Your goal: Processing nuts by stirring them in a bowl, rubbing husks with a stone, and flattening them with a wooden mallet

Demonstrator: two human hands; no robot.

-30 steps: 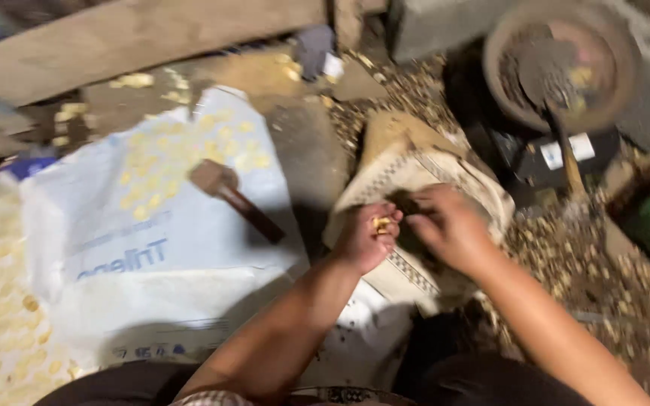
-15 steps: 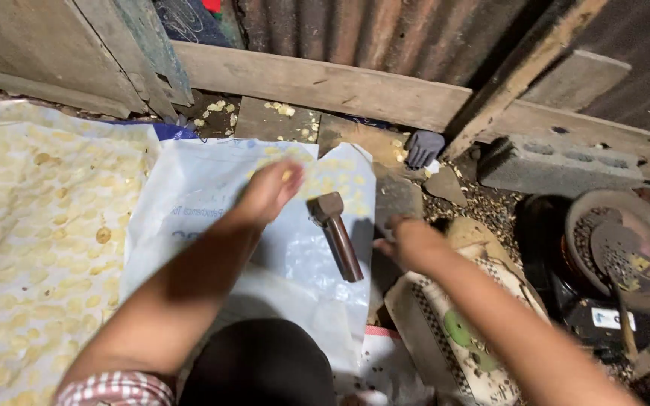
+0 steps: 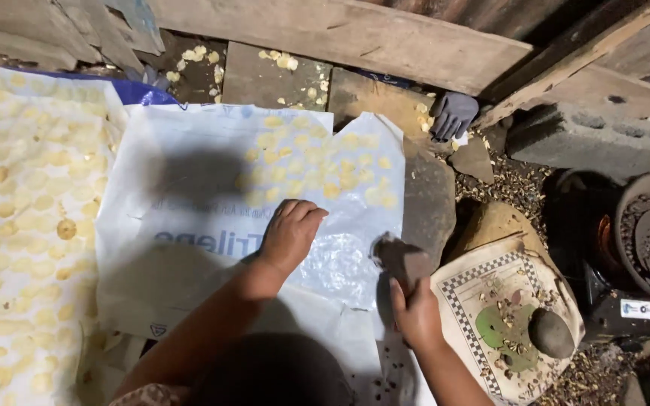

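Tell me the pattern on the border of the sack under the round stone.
A black-and-white checkered border runs around the sack, seen in the head view; the round stone is dark grey.

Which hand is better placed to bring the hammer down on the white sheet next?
Right. The right hand already grips the hammer by its handle, head raised beside the white sheet. The left hand rests fingers-down on the sheet, empty as far as shows.
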